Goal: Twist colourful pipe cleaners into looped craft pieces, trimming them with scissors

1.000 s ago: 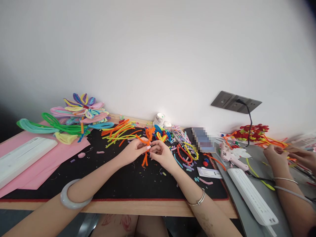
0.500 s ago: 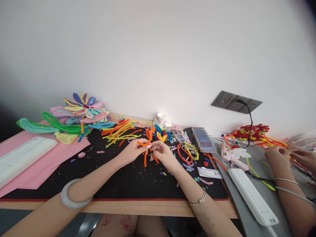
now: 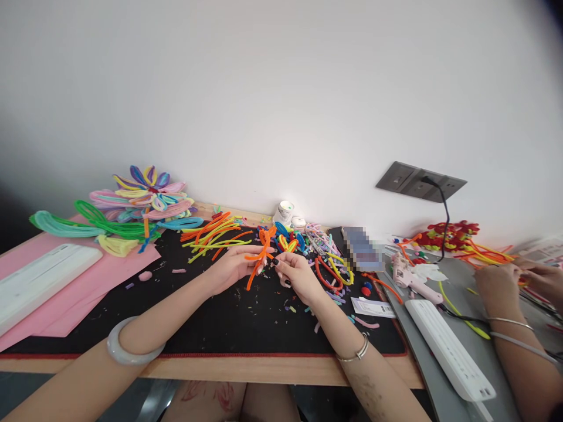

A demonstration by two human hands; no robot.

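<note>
Between my hands, over the black mat [image 3: 211,328], is a twisted shape of orange pipe cleaners [image 3: 266,239] with loose ends hanging down. My left hand [image 3: 233,268] holds it from the left, fingers closed round its lower part. From the right, my right hand [image 3: 294,274] pinches an orange end between thumb and forefinger, its dark nails showing. Just behind lie blue, yellow and red loops [image 3: 288,241]. Orange and yellow-green pipe cleaners [image 3: 215,234] are spread to the left of the shape.
Left: a pipe-cleaner flower [image 3: 152,190], pink sheets [image 3: 118,278] and a white case [image 3: 48,281]. Right: a phone [image 3: 363,249], a glue gun [image 3: 416,281], a white power strip [image 3: 451,349] and another person's hands [image 3: 499,284]. A paper cup [image 3: 284,213] stands near the wall.
The orange shape has turned, and its hanging ends have swung left. My right hand has shifted slightly right and now pinches one end. My left hand's fingers are more wrapped round the shape.
</note>
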